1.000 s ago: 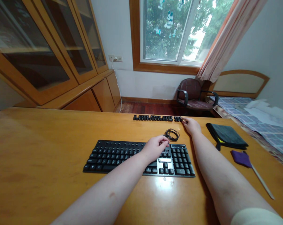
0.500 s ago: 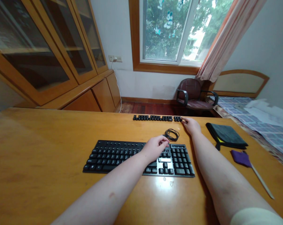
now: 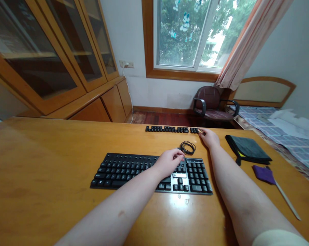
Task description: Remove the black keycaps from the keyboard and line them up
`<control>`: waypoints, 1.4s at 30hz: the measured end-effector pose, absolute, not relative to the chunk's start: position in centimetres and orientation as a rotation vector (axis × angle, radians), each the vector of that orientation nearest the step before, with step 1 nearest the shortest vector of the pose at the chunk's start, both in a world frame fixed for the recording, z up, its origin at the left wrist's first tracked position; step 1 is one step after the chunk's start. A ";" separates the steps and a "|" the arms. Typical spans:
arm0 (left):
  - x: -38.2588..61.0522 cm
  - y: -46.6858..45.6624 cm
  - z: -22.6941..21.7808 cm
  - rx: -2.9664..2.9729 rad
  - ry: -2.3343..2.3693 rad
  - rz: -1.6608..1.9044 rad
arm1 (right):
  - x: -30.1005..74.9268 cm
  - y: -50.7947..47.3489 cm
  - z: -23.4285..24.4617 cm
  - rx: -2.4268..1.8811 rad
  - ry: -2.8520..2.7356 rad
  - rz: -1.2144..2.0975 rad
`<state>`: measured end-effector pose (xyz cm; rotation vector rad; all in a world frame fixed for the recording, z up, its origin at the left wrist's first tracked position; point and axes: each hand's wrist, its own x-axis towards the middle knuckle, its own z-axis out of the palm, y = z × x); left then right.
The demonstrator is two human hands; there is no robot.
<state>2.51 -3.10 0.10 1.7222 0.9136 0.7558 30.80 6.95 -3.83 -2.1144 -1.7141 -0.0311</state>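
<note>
A black computer keyboard (image 3: 134,171) lies on the desk, with the function-key row and the navigation block partly under my left hand (image 3: 170,161). That hand rests over the keyboard's upper right, its fingers curled towards the thumb; whatever is between them is hidden. My right hand (image 3: 209,137) reaches to the desk's far edge. Its thumb and fingertips close at the right end of a row of loose black keycaps (image 3: 170,129), on a keycap there that is mostly covered. Between my two hands sits the coiled black keyboard cable (image 3: 187,147).
On the right of the wooden desk (image 3: 46,164) lie a folded dark cloth pouch (image 3: 249,148) and a purple cloth (image 3: 263,174) with a thin, pale stick (image 3: 287,201). Beyond the desk stand an armchair (image 3: 208,99), a bed (image 3: 262,119) and glass-door cabinets (image 3: 62,48).
The view has shifted very slightly. Both hands stay in nearly the same places, with the right fingers still at the end of the keycap row.
</note>
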 end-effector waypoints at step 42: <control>-16.2 -5.7 1.4 1.940 2.112 0.809 | 26.1 -9.2 3.6 -1.345 -1.346 0.454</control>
